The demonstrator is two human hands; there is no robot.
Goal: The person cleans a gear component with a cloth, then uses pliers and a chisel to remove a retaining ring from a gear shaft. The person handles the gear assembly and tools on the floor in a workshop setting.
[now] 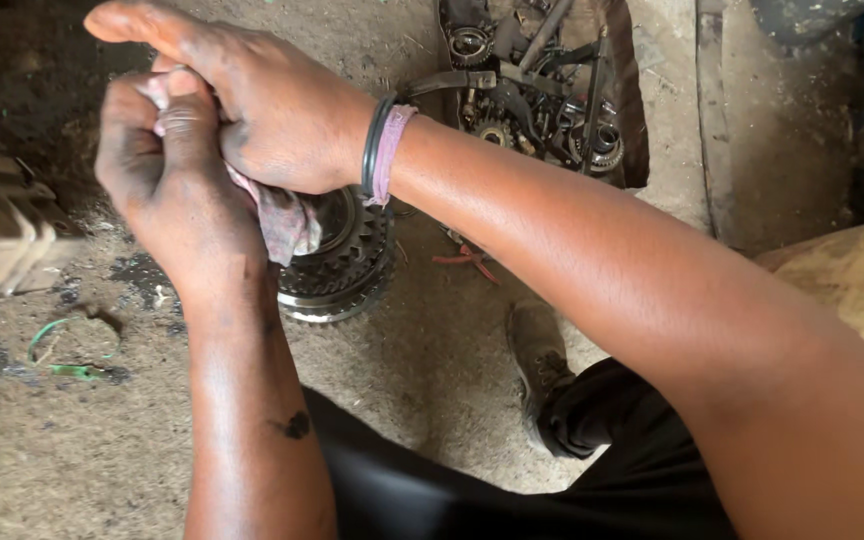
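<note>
Your left hand (167, 165) is clenched around a pinkish rag (287, 222), your right hand (272, 105) closes over it from above, both gripping the cloth together. Just below, a toothed gear (347, 265) sits on the dirt floor (72, 450). Farther off, a pile of metal parts (537, 85).
</note>
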